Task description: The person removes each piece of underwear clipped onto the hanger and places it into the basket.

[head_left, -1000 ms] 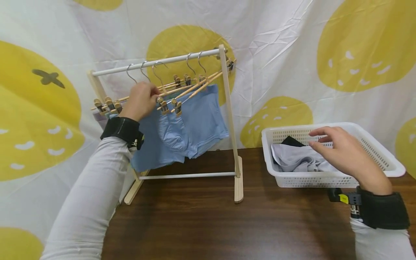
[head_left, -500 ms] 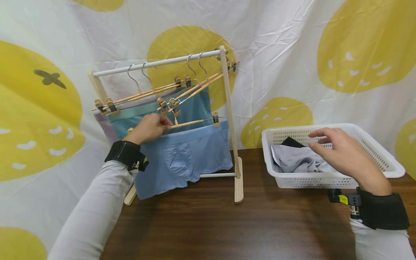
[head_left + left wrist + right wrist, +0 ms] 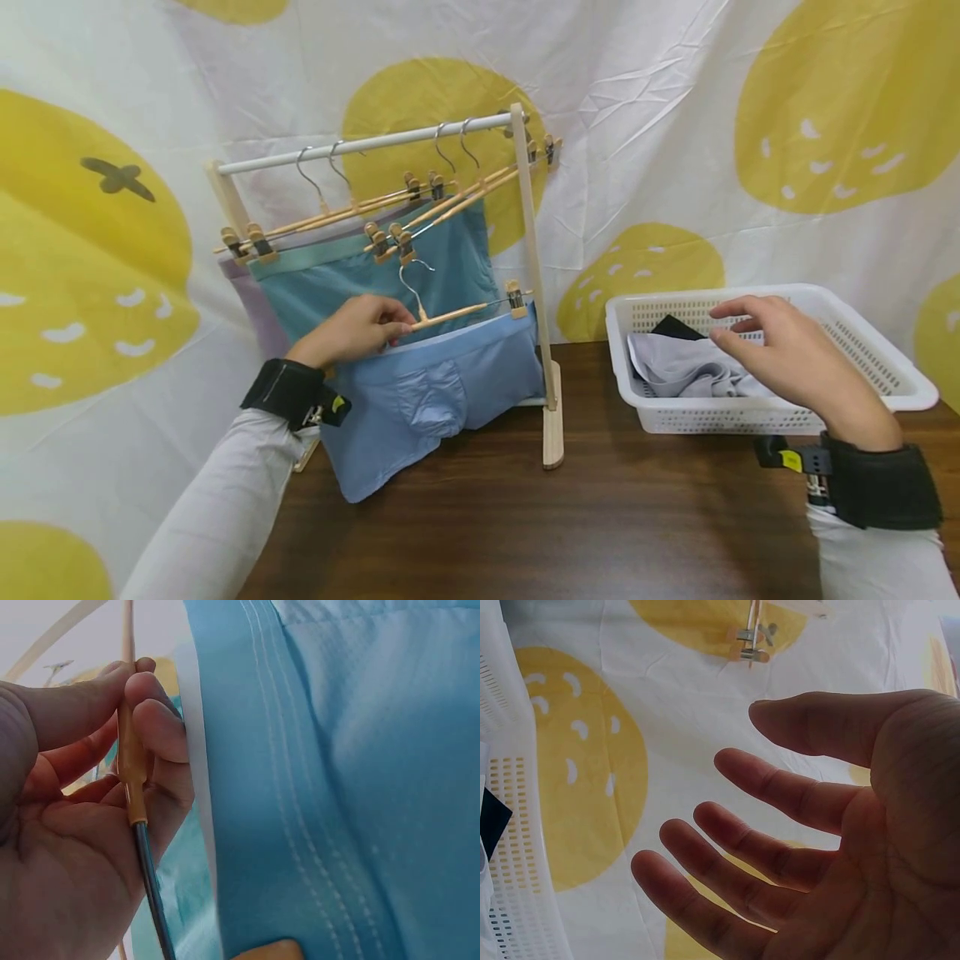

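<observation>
My left hand (image 3: 360, 329) pinches the wooden bar of a clip hanger (image 3: 450, 316) between thumb and fingers. Light blue boxer briefs (image 3: 442, 392) hang from it by their waistband, tilted lower on the left, with a clip (image 3: 515, 298) at the right end. The hanger's metal hook points up, apart from the rack's rail (image 3: 390, 141). In the left wrist view the bar (image 3: 132, 750) runs through the grip beside the blue waistband (image 3: 240, 780). My right hand (image 3: 795, 350) hovers over the white basket with its fingers spread and nothing in them.
On the wooden rack (image 3: 528, 250) hang teal boxer briefs (image 3: 450, 250), a purple garment (image 3: 258, 308) behind them, and two bare clip hangers (image 3: 465, 196) at the right. The white basket (image 3: 720, 417) holds grey cloth (image 3: 682, 367) and a black piece (image 3: 675, 327).
My left hand has lifted the hanger with the blue briefs off the rail and brought it down and toward me, uncovering the teal pair. My right hand has stayed put.
</observation>
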### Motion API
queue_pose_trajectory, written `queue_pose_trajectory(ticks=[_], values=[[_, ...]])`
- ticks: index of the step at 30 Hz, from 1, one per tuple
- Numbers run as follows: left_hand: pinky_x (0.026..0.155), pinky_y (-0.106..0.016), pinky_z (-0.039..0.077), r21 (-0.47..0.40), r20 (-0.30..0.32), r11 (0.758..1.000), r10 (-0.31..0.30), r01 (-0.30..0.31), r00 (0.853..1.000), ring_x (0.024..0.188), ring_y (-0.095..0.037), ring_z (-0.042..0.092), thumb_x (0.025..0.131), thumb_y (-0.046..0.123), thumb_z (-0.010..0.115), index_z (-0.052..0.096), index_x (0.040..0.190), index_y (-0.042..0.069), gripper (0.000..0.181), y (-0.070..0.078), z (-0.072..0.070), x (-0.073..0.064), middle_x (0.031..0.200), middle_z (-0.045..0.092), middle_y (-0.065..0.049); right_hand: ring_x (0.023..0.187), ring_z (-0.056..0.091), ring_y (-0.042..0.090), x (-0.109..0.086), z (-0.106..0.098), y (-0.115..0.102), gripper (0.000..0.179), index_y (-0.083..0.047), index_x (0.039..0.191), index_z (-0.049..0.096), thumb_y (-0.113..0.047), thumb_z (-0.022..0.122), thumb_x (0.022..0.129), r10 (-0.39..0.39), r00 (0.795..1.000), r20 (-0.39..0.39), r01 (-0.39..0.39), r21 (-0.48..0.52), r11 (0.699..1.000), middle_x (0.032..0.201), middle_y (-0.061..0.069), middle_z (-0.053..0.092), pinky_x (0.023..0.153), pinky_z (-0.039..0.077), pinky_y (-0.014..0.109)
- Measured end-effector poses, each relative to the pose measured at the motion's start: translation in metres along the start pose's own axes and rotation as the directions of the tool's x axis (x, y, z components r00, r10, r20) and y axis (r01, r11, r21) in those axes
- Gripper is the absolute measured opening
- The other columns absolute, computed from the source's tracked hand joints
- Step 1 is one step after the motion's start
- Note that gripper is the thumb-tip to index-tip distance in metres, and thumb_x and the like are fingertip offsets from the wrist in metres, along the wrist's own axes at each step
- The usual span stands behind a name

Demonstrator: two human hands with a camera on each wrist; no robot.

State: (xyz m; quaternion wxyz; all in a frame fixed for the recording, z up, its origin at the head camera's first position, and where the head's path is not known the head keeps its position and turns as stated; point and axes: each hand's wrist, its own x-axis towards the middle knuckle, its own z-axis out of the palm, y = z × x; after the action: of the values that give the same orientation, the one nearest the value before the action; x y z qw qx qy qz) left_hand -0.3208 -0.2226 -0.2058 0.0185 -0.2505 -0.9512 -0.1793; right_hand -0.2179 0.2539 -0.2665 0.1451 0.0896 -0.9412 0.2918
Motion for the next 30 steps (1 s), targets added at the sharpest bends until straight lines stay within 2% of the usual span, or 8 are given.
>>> queue_pose_trajectory(ticks=[12,17,20,24,30], values=[[0.055,-0.03,0.046,-0.018,0.015,0.997,0.069,-0.069,0.997,0.06,-0.015,0.056,0.097,0.017,0.058,0.072,0.103,0.009,0.017,0.02,0.009,-0.021,0.075,0.068,-0.009,0.118,0.047,0.047,-0.002,-0.003,0.001,0.059,0.0,0.134,0.051,-0.045,0.051,0.097,-0.003,1.0,-0.01,0.003,0.007,1.0,0.137,0.033,0.046,0.085,0.044,0.068],[0.06,-0.033,0.047,-0.032,-0.014,0.985,0.166,-0.167,0.986,0.063,-0.014,0.056,0.095,0.017,0.061,0.073,0.102,0.011,0.015,0.044,0.015,-0.023,0.078,0.068,-0.008,0.12,0.047,0.046,-0.003,-0.004,-0.002,0.057,-0.001,0.134,0.051,-0.044,0.052,0.096,-0.012,1.0,-0.021,0.013,0.027,1.0,0.138,0.031,0.047,0.087,0.044,0.07],[0.065,-0.035,0.049,-0.014,-0.058,0.969,0.247,-0.249,0.967,0.069,-0.013,0.057,0.095,0.017,0.061,0.073,0.103,0.012,0.015,0.062,0.017,-0.022,0.083,0.067,-0.006,0.12,0.048,0.045,-0.004,-0.004,-0.005,0.056,-0.002,0.134,0.052,-0.044,0.052,0.097,-0.039,0.998,-0.047,0.042,0.053,0.998,0.138,0.029,0.049,0.09,0.044,0.07],[0.069,-0.036,0.051,0.003,-0.126,0.938,0.344,-0.346,0.93,0.076,-0.011,0.057,0.094,0.014,0.062,0.072,0.102,0.011,0.013,0.086,0.022,-0.021,0.09,0.066,-0.005,0.118,0.05,0.041,-0.007,-0.005,-0.012,0.052,-0.005,0.134,0.053,-0.043,0.05,0.098,-0.107,0.989,-0.097,0.116,0.096,0.989,0.136,0.025,0.052,0.092,0.045,0.068],[0.074,-0.037,0.053,0.038,-0.221,0.902,0.428,-0.43,0.877,0.083,-0.013,0.059,0.093,0.012,0.062,0.071,0.102,0.008,0.013,0.123,0.034,-0.021,0.093,0.067,-0.007,0.124,0.047,0.038,-0.01,-0.005,-0.023,0.043,-0.011,0.137,0.053,-0.035,0.046,0.102,-0.192,0.974,-0.12,0.21,0.171,0.963,0.14,0.021,0.053,0.093,0.041,0.07]])
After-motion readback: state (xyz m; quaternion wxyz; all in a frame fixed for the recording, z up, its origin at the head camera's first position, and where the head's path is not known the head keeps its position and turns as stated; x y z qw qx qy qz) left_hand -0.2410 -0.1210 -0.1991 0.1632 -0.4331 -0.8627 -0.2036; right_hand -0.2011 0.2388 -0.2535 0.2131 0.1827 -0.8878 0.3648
